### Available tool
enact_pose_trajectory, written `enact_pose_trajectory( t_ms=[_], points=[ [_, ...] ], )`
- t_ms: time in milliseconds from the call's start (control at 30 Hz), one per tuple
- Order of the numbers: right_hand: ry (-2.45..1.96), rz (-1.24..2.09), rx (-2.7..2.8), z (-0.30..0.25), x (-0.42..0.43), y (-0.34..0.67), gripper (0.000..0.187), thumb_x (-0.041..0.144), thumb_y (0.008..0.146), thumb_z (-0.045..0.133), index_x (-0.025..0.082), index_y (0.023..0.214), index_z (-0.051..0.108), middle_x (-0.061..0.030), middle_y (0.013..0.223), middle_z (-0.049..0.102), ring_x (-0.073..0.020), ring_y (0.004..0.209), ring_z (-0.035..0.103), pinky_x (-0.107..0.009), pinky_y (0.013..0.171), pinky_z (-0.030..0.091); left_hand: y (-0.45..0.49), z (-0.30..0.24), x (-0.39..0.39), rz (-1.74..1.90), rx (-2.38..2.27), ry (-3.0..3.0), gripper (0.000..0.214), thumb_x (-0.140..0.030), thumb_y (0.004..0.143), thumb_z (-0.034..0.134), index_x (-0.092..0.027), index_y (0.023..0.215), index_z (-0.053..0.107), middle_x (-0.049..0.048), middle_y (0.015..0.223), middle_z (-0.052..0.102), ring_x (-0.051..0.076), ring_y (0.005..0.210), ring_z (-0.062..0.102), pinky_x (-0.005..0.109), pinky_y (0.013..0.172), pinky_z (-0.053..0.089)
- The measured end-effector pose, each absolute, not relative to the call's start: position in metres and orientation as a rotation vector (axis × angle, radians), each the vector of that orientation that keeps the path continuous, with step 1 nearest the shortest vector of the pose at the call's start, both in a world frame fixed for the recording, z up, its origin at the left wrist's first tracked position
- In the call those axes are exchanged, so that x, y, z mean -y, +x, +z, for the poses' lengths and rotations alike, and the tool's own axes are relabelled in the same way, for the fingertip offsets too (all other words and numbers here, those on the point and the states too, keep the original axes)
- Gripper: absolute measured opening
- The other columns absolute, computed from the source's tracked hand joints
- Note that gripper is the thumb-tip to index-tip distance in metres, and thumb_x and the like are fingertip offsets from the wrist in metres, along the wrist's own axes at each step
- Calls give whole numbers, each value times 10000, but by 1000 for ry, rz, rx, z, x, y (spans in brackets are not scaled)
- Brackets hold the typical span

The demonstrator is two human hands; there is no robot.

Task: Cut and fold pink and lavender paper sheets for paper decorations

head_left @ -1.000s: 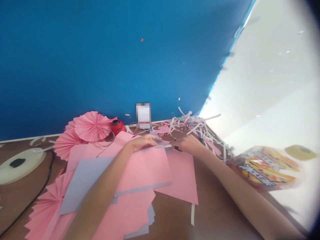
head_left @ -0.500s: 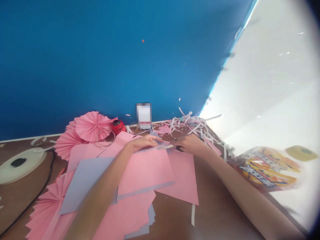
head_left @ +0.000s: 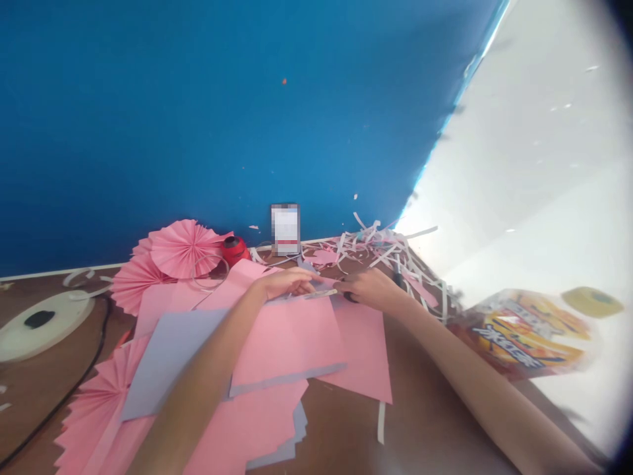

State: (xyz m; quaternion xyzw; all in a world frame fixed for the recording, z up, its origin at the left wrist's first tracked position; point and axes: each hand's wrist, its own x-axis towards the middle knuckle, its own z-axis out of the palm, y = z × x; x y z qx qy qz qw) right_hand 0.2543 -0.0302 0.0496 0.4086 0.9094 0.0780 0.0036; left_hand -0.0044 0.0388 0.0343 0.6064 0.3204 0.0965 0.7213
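We have our left hand (head_left: 284, 284) lying flat on the top edge of a pink paper sheet (head_left: 287, 343), fingers pressed together and reaching toward the middle of that edge. Flat like this, the hand seems placed to keep the sheet from sliding. Our right hand (head_left: 370, 289) sits just beside it, at the sheet's top right corner, with its fingers curled around the dark handle of a pair of scissors (head_left: 350, 297). Exactly how the fingers sit in the handle is too hidden to tell. The pale blades point left along the sheet's top edge, toward the left hand, which would bring the cut close to where the paper is held. Under the sheet lie more pink and grey paper sheets (head_left: 168, 363), overlapping. Beyond its top edge are pink paper fans (head_left: 185, 249), a red spool (head_left: 234, 251) and a heap of paper strips (head_left: 376, 247), while a printed plastic bag (head_left: 524, 336) lies off to its right.
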Motion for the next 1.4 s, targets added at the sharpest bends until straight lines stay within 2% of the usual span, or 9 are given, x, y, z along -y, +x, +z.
enact_pose_trajectory(
  t_ms=[200, 300, 433, 600, 700, 800, 1067, 1233, 1400],
  points=[
    [1254, 324, -2829, 50, 28, 257, 300, 120, 859, 458, 249, 1048, 652, -59, 835, 679, -151, 679, 538, -277, 558, 162, -2, 41, -36, 180, -750, 1389, 457, -353, 804, 596, -173, 1223, 615, 88, 974, 686, 153, 822, 600, 261, 718, 396],
    [1266, 351, -2816, 52, 28, 259, 267, 124, 850, 471, 240, 993, 664, -61, 834, 685, -153, 683, 549, -282, 556, 159, -5, 45, -36, 99, -651, 1480, 598, -282, 730, 686, -233, 1307, 537, 87, 1177, 627, 197, 1039, 573, 285, 823, 410],
    [1294, 322, -2817, 57, 28, 262, 260, 133, 809, 515, 235, 985, 676, -62, 828, 693, -159, 716, 564, -285, 558, 164, -9, 45, -37, 50, -449, 1580, 829, -195, 633, 766, -277, 1385, 426, 96, 1400, 461, 229, 1299, 406, 345, 995, 359],
    [1425, 179, -2853, 64, 30, 265, 385, 140, 795, 503, 315, 1093, 672, -12, 875, 708, -142, 693, 559, -281, 541, 170, -11, 36, -40, 95, -552, 1552, 816, -207, 642, 771, -280, 1375, 419, 106, 1306, 516, 204, 1084, 561, 321, 870, 438],
    [1447, 132, -2858, 66, 30, 266, 454, 133, 785, 492, 345, 1151, 656, -5, 912, 714, -146, 709, 571, -277, 542, 181, -12, 36, -43, 109, -641, 1622, 779, -232, 661, 766, -254, 1366, 437, 58, 1027, 618, 151, 840, 594, 259, 716, 438],
    [1441, 96, -2874, 65, 30, 267, 480, 152, 775, 506, 355, 1191, 635, -2, 977, 711, -151, 736, 580, -272, 548, 198, -13, 40, -43, 108, -690, 1658, 703, -279, 689, 752, -221, 1334, 481, 11, 830, 618, 128, 722, 572, 231, 650, 411],
    [1441, 65, -2862, 59, 29, 265, 444, 165, 757, 522, 337, 1147, 646, 0, 950, 702, -160, 785, 600, -272, 554, 211, -10, 52, -34, 37, -525, 1508, 501, -271, 697, 734, -189, 1177, 618, 73, 1055, 672, 182, 901, 623, 264, 772, 440],
    [1420, 54, -2871, 63, 31, 263, 401, 155, 754, 527, 306, 1101, 662, -8, 971, 701, -166, 837, 607, -265, 564, 233, -6, 58, -32, 22, -551, 1623, 430, -230, 687, 708, -179, 1109, 641, 27, 946, 651, 106, 720, 556, 190, 597, 358],
    [1419, 52, -2874, 64, 32, 262, 378, 157, 753, 528, 302, 1075, 662, 4, 986, 702, -161, 850, 609, -258, 573, 251, -6, 60, -31, -41, -565, 1682, 353, -273, 704, 693, -148, 1028, 624, 1, 771, 580, 72, 576, 430, 191, 498, 243]
  ],
)
